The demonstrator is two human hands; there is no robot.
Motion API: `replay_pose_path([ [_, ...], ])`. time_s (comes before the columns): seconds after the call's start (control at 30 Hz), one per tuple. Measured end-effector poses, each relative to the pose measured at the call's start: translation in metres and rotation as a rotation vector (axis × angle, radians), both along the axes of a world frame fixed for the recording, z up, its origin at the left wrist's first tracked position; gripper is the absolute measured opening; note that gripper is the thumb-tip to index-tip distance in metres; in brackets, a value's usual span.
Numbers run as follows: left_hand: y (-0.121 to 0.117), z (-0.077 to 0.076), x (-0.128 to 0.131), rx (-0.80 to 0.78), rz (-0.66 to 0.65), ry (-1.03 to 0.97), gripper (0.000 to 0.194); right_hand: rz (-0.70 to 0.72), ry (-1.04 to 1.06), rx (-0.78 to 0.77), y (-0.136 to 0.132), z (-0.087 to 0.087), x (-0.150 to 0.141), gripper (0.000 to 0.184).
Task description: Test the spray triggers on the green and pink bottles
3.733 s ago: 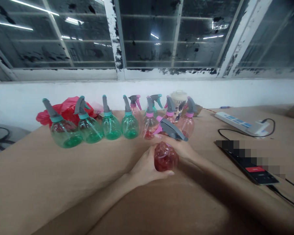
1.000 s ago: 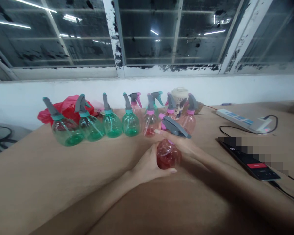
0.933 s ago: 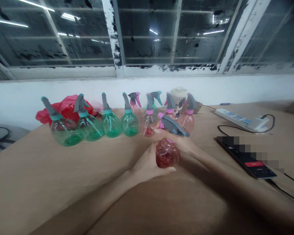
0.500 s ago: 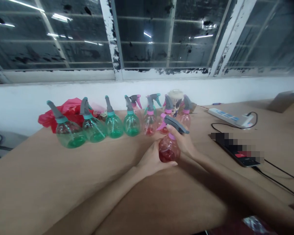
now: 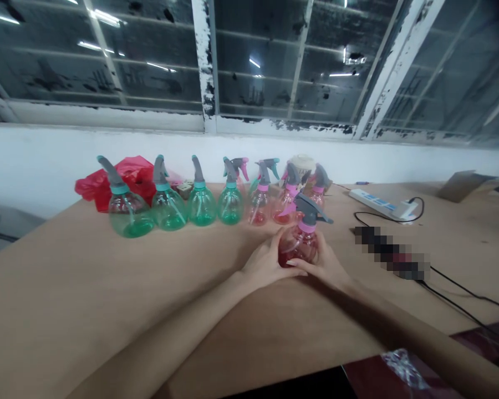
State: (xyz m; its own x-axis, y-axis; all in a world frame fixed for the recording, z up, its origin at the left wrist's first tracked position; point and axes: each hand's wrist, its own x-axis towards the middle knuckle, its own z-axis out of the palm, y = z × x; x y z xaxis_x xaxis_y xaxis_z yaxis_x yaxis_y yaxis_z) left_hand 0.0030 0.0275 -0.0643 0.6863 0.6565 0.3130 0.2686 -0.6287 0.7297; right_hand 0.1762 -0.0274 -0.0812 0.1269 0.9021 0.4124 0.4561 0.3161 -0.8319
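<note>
Both hands wrap round the lower body of a pink spray bottle (image 5: 298, 246) with a grey and pink trigger head. My left hand (image 5: 270, 257) grips its left side, and my right hand (image 5: 326, 261) its right side, the thumbs meeting at the front. The bottle stands nearly upright, its spout to the left; whether its base touches the table is hidden. Behind it are a pink spray bottle (image 5: 283, 210) and another pink spray bottle (image 5: 258, 209). Further left stands a row of green spray bottles, the nearest being a green spray bottle (image 5: 230, 206).
A red plastic bag (image 5: 135, 172) lies behind the green bottles. To the right are a white power strip (image 5: 378, 204), a pixelated phone (image 5: 388, 252) with a cable, and a cardboard piece (image 5: 461, 185). A pale cup (image 5: 303, 163) stands by the wall. Crumpled clear plastic (image 5: 403, 366) is at the front edge.
My right hand has come down from the spray head to the bottle's body. The bottle has turned more upright. The view has shifted slightly.
</note>
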Motion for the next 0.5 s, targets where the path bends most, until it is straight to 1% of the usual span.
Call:
replay_pose_path([
  [0.07, -0.002, 0.000, 0.000, 0.039, -0.029, 0.038, 0.102, -0.043, -0.076, -0.029, -0.010, 0.000, 0.005, 0.077],
  [0.13, -0.004, -0.002, 0.001, 0.101, -0.030, 0.114, 0.103, -0.125, -0.173, -0.062, -0.021, -0.001, 0.015, 0.076],
  [0.2, -0.005, -0.007, 0.002, 0.154, 0.000, 0.186, 0.096, -0.200, -0.278, -0.076, -0.028, -0.003, 0.031, 0.078],
  [0.27, -0.005, -0.013, 0.002, 0.185, 0.042, 0.215, 0.088, -0.276, -0.345, -0.023, -0.030, -0.002, 0.051, 0.083],
  [0.3, -0.004, -0.016, 0.003, 0.195, 0.050, 0.217, 0.084, -0.298, -0.366, -0.034, -0.029, 0.000, 0.061, 0.085],
  [0.37, -0.003, -0.021, 0.003, 0.222, 0.054, 0.222, 0.077, -0.436, -0.387, -0.096, -0.024, 0.008, 0.078, 0.087],
  [0.43, -0.001, -0.023, 0.004, 0.257, 0.053, 0.236, 0.067, -0.513, -0.407, -0.171, -0.015, 0.019, 0.090, 0.084],
  [0.5, -0.001, -0.024, 0.004, 0.293, 0.054, 0.250, 0.057, -0.555, -0.404, -0.177, -0.003, 0.029, 0.097, 0.083],
])
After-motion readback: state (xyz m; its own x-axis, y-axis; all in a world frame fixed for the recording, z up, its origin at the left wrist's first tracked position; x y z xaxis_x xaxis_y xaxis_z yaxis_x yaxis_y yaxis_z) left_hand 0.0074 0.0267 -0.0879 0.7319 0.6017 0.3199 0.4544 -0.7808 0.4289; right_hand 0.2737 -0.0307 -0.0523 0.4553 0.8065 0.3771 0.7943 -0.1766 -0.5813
